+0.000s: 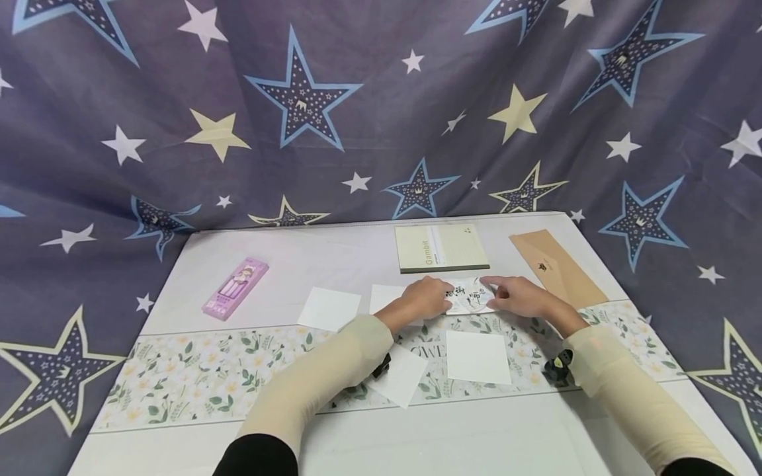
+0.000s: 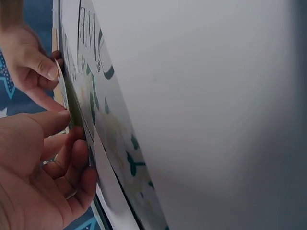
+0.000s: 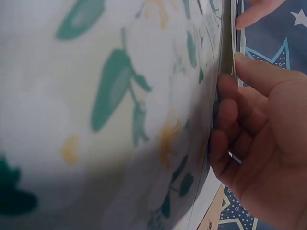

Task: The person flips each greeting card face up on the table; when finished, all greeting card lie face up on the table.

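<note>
A small white card (image 1: 469,297) with black brush lettering lies between my two hands, over the far edge of the floral band. My left hand (image 1: 425,297) pinches its left side between thumb and fingers. At its right side my right hand (image 1: 519,295) grips the other edge in the same way. The left wrist view shows the card edge-on, slightly raised from the table, with the left hand (image 2: 43,167) nearer and the right hand (image 2: 29,62) beyond. In the right wrist view, the right hand's curled fingers (image 3: 228,115) lie under the card's edge.
White paper squares (image 1: 478,357) lie around the hands, one partly under the left forearm. Behind the card sits a Gambit notebook (image 1: 442,250). A brown envelope (image 1: 556,268) lies at right, a purple box (image 1: 235,289) at left. A starred curtain (image 1: 357,99) backs the table.
</note>
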A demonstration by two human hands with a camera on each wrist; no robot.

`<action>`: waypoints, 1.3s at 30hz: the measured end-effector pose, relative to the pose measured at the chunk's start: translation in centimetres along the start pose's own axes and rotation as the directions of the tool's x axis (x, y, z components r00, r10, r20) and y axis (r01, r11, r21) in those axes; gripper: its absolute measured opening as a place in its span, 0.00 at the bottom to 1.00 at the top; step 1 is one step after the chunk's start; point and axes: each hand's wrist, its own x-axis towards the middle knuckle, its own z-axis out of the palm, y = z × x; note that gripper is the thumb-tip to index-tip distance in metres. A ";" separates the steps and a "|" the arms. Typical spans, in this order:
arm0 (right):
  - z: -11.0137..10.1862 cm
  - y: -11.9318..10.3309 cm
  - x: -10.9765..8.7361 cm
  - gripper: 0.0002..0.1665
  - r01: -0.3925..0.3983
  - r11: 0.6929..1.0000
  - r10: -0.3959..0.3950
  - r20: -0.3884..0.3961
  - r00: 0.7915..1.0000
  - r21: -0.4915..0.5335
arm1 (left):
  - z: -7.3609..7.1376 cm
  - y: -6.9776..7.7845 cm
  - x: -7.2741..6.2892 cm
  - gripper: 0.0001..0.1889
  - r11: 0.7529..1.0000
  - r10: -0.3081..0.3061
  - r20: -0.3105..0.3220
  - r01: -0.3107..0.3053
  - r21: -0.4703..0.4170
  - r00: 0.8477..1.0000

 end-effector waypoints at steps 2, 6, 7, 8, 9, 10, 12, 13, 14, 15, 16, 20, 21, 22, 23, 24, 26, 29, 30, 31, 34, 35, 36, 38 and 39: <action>-0.1 -0.1 0.1 0.39 -0.002 1.000 0.002 0.006 1.000 -0.008 | 0.0 0.0 0.1 0.22 1.000 -0.003 0.007 0.003 0.015 1.000; -0.2 -0.2 0.4 0.39 -0.003 0.999 0.004 0.010 1.000 -0.051 | 0.0 0.1 0.2 0.22 1.000 -0.009 0.002 0.009 0.027 1.000; -0.3 -0.3 0.5 0.39 -0.006 0.998 0.007 0.011 1.000 -0.061 | 0.1 0.2 0.1 0.22 1.000 -0.009 -0.002 0.009 0.028 1.000; -0.3 -0.3 0.5 0.39 -0.010 0.997 0.011 0.012 1.000 -0.071 | 0.0 0.2 0.1 0.21 1.000 -0.008 -0.005 0.008 0.029 1.000; -0.3 -0.2 0.6 0.39 -0.014 0.997 0.015 0.012 1.000 -0.079 | 0.1 0.2 0.1 0.21 1.000 -0.009 -0.006 0.009 0.029 1.000; -0.3 -0.2 0.6 0.39 -0.017 0.996 0.018 0.015 1.000 -0.083 | 0.1 0.2 0.1 0.21 0.999 -0.009 -0.007 0.009 0.032 1.000; -0.2 -0.2 0.6 0.40 -0.016 0.996 0.018 0.018 1.000 -0.084 | 0.1 0.3 0.0 0.21 0.999 -0.012 -0.008 0.012 0.041 1.000; -0.2 -0.2 0.5 0.40 -0.014 0.997 0.015 0.020 1.000 -0.082 | 0.0 0.3 -0.1 0.21 0.999 -0.010 -0.007 0.011 0.049 1.000; -0.2 -0.1 0.4 0.40 -0.008 0.997 0.010 0.021 1.000 -0.080 | 0.0 0.4 -0.2 0.21 0.998 -0.008 -0.008 0.008 0.061 1.000; -0.1 -0.2 0.3 0.39 -0.003 0.997 0.004 0.020 1.000 -0.074 | 0.0 0.4 -0.3 0.21 0.998 -0.006 -0.009 0.007 0.068 1.000; -0.2 -0.2 0.1 0.39 0.007 0.997 -0.005 0.017 1.000 -0.071 | -0.1 0.4 -0.4 0.21 0.997 0.002 -0.016 -0.001 0.080 1.000; -0.2 -0.3 -0.5 0.38 0.044 0.997 -0.045 -0.003 0.999 -0.066 | -0.5 0.3 -0.9 0.18 0.993 0.037 -0.048 -0.031 0.115 0.998; -0.2 -0.4 -0.7 0.37 0.054 0.996 -0.054 -0.011 0.998 -0.064 | -0.6 0.2 -1.1 0.17 0.993 0.040 -0.055 -0.034 0.114 0.998; -0.3 -0.4 -0.9 0.37 0.060 0.996 -0.062 -0.018 0.998 -0.065 | -0.8 0.1 -1.3 0.17 0.992 0.045 -0.064 -0.037 0.118 0.997; -0.3 -0.5 -1.1 0.36 0.064 0.996 -0.066 -0.025 0.998 -0.061 | -0.9 0.1 -1.5 0.17 0.993 0.045 -0.068 -0.037 0.115 0.997; -0.3 -0.6 -1.3 0.36 0.070 0.996 -0.072 -0.032 0.997 -0.059 | -1.0 0.0 -1.7 0.17 0.993 0.044 -0.070 -0.036 0.108 0.997; -0.4 -0.8 -1.8 0.35 0.077 0.996 -0.079 -0.046 0.996 -0.049 | -1.3 -0.1 -2.3 0.18 0.994 0.050 -0.071 -0.043 0.096 0.996; -0.3 -1.0 -2.6 0.33 0.071 0.996 -0.074 -0.067 0.995 -0.049 | -1.4 -0.1 -3.2 0.19 0.995 0.072 -0.068 -0.067 0.076 0.995; -0.3 -1.0 -2.9 0.33 0.072 0.996 -0.076 -0.072 0.995 -0.051 | -1.3 0.0 -3.5 0.19 0.994 0.083 -0.063 -0.078 0.071 0.995; -0.2 -1.1 -3.1 0.32 0.073 0.996 -0.077 -0.077 0.994 -0.054 | -1.3 0.0 -3.9 0.19 0.993 0.096 -0.059 -0.092 0.071 0.994; 0.1 -1.2 -3.8 0.31 0.076 0.994 -0.083 -0.092 0.992 -0.076 | -0.9 0.1 -4.8 0.19 0.988 0.130 -0.046 -0.126 0.085 0.990; 0.3 -1.3 -4.1 0.30 0.080 0.994 -0.087 -0.096 0.992 -0.080 | -0.7 0.2 -5.0 0.19 0.986 0.143 -0.041 -0.139 0.097 0.989; 0.4 -1.3 -4.3 0.30 0.082 0.993 -0.090 -0.100 0.991 -0.085 | -0.6 0.3 -5.3 0.19 0.983 0.154 -0.034 -0.150 0.107 0.987; 0.6 -1.4 -4.8 0.29 0.083 0.992 -0.092 -0.105 0.990 -0.091 | -0.4 0.6 -5.9 0.19 0.976 0.179 -0.026 -0.174 0.134 0.984; 0.7 -1.4 -5.0 0.29 0.084 0.992 -0.093 -0.104 0.990 -0.090 | -0.3 0.7 -6.2 0.19 0.972 0.190 -0.022 -0.185 0.146 0.981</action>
